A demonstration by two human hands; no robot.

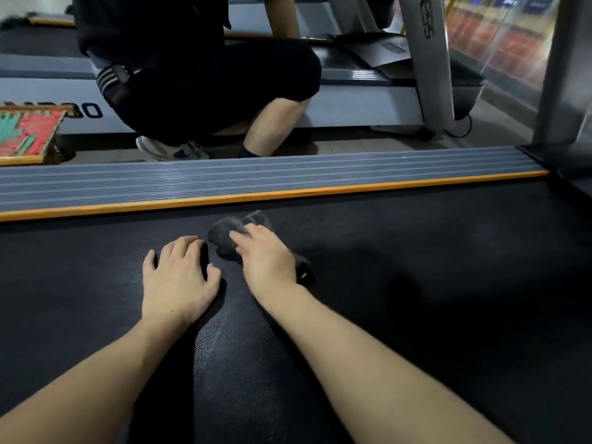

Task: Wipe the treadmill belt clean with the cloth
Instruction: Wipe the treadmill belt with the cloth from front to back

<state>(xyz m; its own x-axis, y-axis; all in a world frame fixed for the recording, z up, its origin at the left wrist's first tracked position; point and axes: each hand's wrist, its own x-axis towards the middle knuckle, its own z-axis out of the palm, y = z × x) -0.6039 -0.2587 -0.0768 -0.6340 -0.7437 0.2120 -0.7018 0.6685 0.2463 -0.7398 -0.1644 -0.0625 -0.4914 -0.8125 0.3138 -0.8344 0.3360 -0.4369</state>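
Note:
The black textured treadmill belt (416,283) fills the lower part of the view. A crumpled dark grey cloth (224,233) lies on it near the far side rail. My right hand (266,257) rests on top of the cloth with its fingers stretched forward, pressing it to the belt; part of the cloth sticks out to the right of the hand. My left hand (179,274) lies flat on the bare belt just left of the cloth, fingers slightly bent and holding nothing.
A grey ribbed side rail (288,177) with an orange edge strip borders the belt's far side. Beyond it a person in black clothes (205,75) crouches beside another treadmill (368,91). A red-and-green patterned object (28,133) sits at the left.

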